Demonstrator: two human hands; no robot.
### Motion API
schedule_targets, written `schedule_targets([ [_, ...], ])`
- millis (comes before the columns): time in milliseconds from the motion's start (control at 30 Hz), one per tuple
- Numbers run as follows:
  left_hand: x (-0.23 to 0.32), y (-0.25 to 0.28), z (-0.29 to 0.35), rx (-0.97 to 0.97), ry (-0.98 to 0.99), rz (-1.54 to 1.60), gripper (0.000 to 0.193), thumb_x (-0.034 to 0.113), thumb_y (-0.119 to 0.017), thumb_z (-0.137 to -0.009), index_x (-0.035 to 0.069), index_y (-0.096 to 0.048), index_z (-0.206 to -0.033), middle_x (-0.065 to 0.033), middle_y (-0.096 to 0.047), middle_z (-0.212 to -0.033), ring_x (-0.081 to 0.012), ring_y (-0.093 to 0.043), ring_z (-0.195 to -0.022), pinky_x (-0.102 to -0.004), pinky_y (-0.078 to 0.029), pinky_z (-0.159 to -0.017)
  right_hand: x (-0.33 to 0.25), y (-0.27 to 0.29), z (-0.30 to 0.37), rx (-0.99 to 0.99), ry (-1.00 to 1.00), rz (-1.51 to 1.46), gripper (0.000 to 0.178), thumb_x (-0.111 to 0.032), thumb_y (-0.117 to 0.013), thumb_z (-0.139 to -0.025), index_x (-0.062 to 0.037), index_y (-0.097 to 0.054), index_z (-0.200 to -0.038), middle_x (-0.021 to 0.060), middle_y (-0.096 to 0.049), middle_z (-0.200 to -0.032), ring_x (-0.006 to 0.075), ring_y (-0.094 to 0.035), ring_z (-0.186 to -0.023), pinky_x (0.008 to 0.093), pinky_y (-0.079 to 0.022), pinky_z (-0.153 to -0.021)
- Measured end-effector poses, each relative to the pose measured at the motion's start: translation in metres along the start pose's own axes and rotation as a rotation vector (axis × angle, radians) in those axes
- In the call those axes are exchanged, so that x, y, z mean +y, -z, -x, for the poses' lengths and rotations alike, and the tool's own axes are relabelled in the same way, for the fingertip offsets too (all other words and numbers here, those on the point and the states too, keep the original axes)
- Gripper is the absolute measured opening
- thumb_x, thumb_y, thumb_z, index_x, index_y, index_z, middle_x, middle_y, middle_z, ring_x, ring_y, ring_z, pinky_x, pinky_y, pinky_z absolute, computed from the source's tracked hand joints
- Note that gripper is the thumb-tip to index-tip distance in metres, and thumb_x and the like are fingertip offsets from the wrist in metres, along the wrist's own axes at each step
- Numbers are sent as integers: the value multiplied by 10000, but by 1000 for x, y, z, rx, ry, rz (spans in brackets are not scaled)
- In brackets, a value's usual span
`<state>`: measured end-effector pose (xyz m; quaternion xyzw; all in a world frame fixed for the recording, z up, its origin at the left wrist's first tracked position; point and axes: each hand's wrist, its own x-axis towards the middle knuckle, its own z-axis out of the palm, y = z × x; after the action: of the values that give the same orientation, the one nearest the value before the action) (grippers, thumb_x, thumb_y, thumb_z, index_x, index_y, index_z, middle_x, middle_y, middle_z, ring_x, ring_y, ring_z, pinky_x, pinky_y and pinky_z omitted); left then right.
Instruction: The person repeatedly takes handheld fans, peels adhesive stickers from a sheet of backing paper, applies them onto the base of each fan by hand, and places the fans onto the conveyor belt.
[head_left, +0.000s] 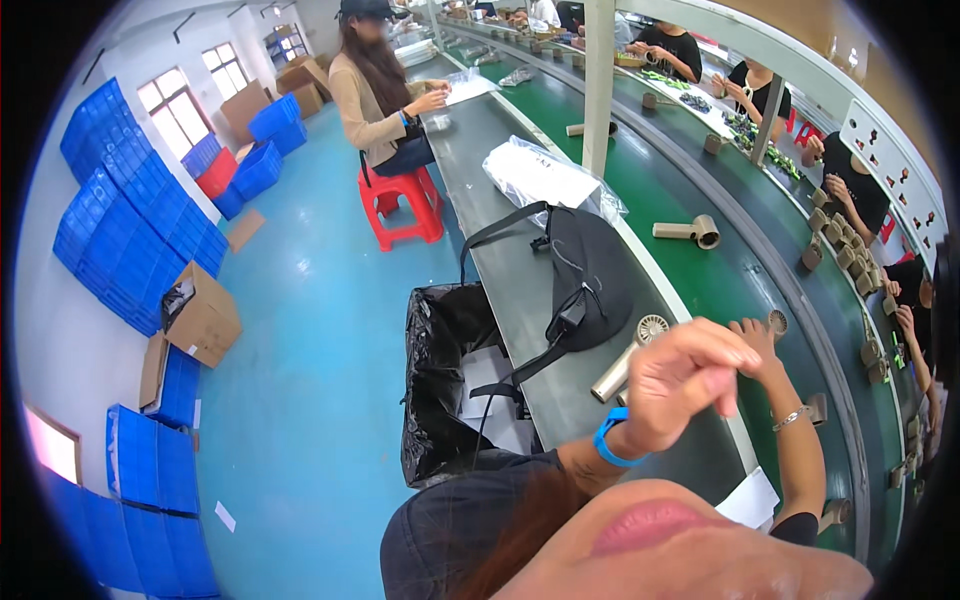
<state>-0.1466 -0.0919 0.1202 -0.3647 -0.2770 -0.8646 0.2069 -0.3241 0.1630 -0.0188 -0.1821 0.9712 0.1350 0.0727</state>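
Note:
My left hand [685, 385], with a blue wristband, is raised in front of me with its fingers curled shut; nothing shows in it. My right hand [752, 338], with a thin silver bracelet on the wrist, is lifted just behind it, partly hidden. A small round tan part [777, 320] sits at its fingertips; whether the hand holds it is unclear. Below the hands, a tan hair-dryer body [622, 368] with a round grille lies on the grey worktable [500, 270].
A black bag [592, 270] and a clear plastic bag [545, 175] lie on the table, and a black bin bag [440, 370] hangs at its edge. Another tan dryer [690, 232] rides the green belt [680, 180]. A person sits on a red stool [400, 200]. Blue crates [130, 220] line the wall.

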Motion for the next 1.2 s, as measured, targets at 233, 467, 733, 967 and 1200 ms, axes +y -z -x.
schedule_targets([
  [233, 15, 20, -9, 136, -179, 193, 115, 35, -513, -871, -30, -532, -964, -215, -565, -969, -137, -536, -507, -222, -459, -476, 10, 6, 9, 124, 120, -92, 488, 25, -610, -626, -98, -471, -1077, 117, -483, -1147, 327, -366, -1220, 603, -272, -953],
  [467, 26, 44, -17, 354, -349, -51, 145, 41, -453, -887, -25, -528, -992, -214, -564, -999, -157, -539, -526, -250, -452, -490, -14, 115, 4, 25, 118, -314, 266, -92, -606, -743, -68, -469, -969, 136, -571, -909, 343, -549, -984, 619, -317, -837],
  [733, -2, 73, -39, 323, -35, -949, 533, 129, -660, -813, 8, -419, -1272, -122, -441, -1215, -206, -463, -1037, -318, -412, -869, -109, 225, 25, 637, 560, -582, 316, -154, -506, -804, -25, -374, -1061, 215, -480, -911, 418, -496, -862, 451, -418, -760],
  [967, -12, 62, -39, 133, -80, -776, 489, 75, -626, -854, -29, -410, -1280, -141, -497, -1173, -192, -568, -980, -306, -494, -832, -127, 245, 56, 685, 654, -511, 324, -192, -536, -809, -29, -394, -1050, 197, -520, -894, 401, -522, -831, 449, -432, -708],
  [1200, -7, 47, -28, 389, -295, -541, 406, -36, -602, -845, -17, -407, -1201, -138, -536, -1103, -171, -586, -945, -265, -491, -793, -147, 275, 69, 434, 689, -375, 362, -194, -584, -788, 1, -401, -1031, 209, -551, -855, 409, -540, -820, 455, -434, -687],
])
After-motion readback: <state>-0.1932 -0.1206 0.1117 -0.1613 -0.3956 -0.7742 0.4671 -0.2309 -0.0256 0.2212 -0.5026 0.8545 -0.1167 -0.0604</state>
